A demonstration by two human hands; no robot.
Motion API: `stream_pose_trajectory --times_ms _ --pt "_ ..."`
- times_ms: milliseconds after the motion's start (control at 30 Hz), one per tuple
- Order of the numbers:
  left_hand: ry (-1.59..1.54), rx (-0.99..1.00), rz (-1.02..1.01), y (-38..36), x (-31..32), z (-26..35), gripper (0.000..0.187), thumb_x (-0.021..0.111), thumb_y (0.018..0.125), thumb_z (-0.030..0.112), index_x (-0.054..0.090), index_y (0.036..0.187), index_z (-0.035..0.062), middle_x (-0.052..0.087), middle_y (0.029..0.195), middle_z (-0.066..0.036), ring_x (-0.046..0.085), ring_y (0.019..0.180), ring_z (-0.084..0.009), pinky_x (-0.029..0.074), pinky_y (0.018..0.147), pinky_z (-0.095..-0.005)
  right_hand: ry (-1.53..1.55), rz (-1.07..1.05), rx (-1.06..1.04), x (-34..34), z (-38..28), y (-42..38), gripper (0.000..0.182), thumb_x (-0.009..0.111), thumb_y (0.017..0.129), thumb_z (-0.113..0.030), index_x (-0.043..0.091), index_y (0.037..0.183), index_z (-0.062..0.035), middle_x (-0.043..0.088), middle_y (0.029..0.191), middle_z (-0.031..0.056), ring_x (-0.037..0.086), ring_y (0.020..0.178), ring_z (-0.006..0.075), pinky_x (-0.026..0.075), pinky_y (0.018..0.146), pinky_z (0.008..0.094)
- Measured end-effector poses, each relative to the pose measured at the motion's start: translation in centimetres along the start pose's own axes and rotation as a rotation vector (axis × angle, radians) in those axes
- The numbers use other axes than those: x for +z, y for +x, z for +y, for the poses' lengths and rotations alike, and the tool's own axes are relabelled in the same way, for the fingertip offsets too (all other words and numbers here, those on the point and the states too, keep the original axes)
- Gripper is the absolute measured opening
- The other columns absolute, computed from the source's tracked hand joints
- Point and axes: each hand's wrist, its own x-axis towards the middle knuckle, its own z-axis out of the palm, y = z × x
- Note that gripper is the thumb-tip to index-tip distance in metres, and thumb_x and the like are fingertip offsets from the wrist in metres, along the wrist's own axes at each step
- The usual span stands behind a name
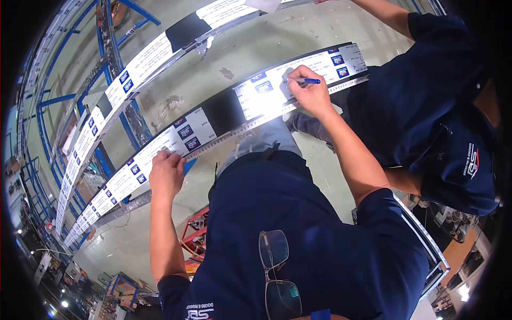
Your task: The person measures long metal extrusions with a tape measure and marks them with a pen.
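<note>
Head camera: a pair of eyeglasses (273, 249) hangs at the chest of a worker's navy shirt (240, 208), above a long, film-covered profile (200, 124) running crosswise before the body. A measuring tape (234, 131) lies along the profile's near edge. The left hand (166, 173) rests on that edge, its fingers curled and close together; whether they pinch the tape or only press cannot be told. The right hand (311, 96) is over the film between the profile's right end and a dark band (224, 112), fingers pinching a blue-ended pen (312, 81); whether its tip touches the film cannot be told. White film with blue logos covers the profile on either side of the band. Beside the right end, a co-worker in a navy shirt (416, 80) leans in, one forearm (381, 9) stretched past the profile's far edge. Beyond that edge runs a second film-covered profile (146, 58), also dark-banded, with blue metal framing (58, 100) behind it over a pale floor.
</note>
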Motion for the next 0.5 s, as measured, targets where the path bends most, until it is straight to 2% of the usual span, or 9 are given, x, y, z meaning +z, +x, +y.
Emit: stream_pose_trajectory --times_ms 267,433,500 --pt "0.004 -0.006 0.014 -0.40 0.27 -0.11 0.017 0.070 0.091 0.027 0.077 0.099 0.0127 0.065 0.110 -0.010 0.061 0.107 -0.0329 0.055 0.083 -0.0453 0.048 0.054 -0.020 0.12 0.63 0.60 0.010 0.065 0.087 -0.011 0.065 0.093 -0.0028 0.067 0.079 0.0034 0.062 0.074 0.0111 0.051 0.070 0.0276" --pt "0.004 0.005 0.019 -0.52 0.21 -0.19 0.017 0.070 0.091 0.026 0.076 0.099 0.0124 0.065 0.112 -0.011 0.061 0.108 -0.0336 0.055 0.083 -0.0458 0.049 -0.011 0.047 -0.38 0.24 0.56 0.013 0.065 0.086 -0.014 0.065 0.092 -0.0027 0.067 0.080 0.0035 0.061 0.074 0.0100 0.050 0.069 0.0272" --pt "0.054 0.047 -0.007 -0.32 0.24 -0.62 0.017 0.069 0.091 0.025 0.076 0.099 0.0119 0.065 0.111 -0.012 0.061 0.107 -0.0351 0.055 0.084 -0.0465 0.025 0.113 -0.018 0.10 0.72 0.67 0.013 0.064 0.086 -0.014 0.064 0.093 -0.0029 0.067 0.079 0.0045 0.063 0.074 0.0115 0.050 0.068 0.0279"
